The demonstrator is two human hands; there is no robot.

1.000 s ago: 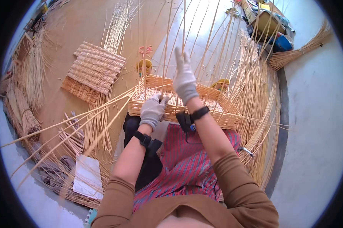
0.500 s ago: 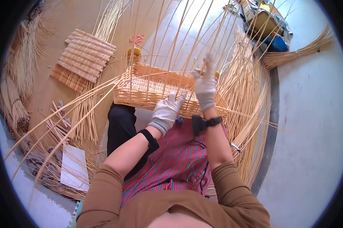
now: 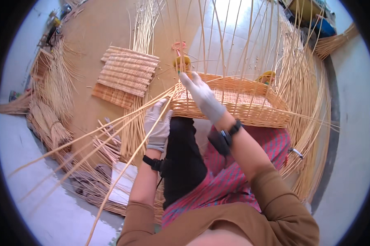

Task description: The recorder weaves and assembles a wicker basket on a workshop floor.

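An oblong woven basket (image 3: 234,117) of pale rods lies across my lap, with tall uprights (image 3: 222,45) rising from its sides. My left hand (image 3: 157,127), in a whitish glove, is closed around rods at the basket's left corner. From there several long loose rods (image 3: 107,141) fan out toward the lower left. My right hand (image 3: 203,98), gloved too, reaches over the basket's left part with fingers stretched out. Its fingertips are beside an upright near the left corner; whether they touch it I cannot tell.
Woven panels (image 3: 127,74) lie stacked on the floor at the left. Heaps of long rods (image 3: 304,82) cover the right side. Yellow round objects (image 3: 181,62) sit beyond the basket. A white sheet of paper (image 3: 125,182) lies at lower left, and a blue container (image 3: 325,26) stands far right.
The view has swung left, so the basket appears farther right. My left hand has gone from the basket's front wall to its left corner. My right hand has moved leftward along the basket.
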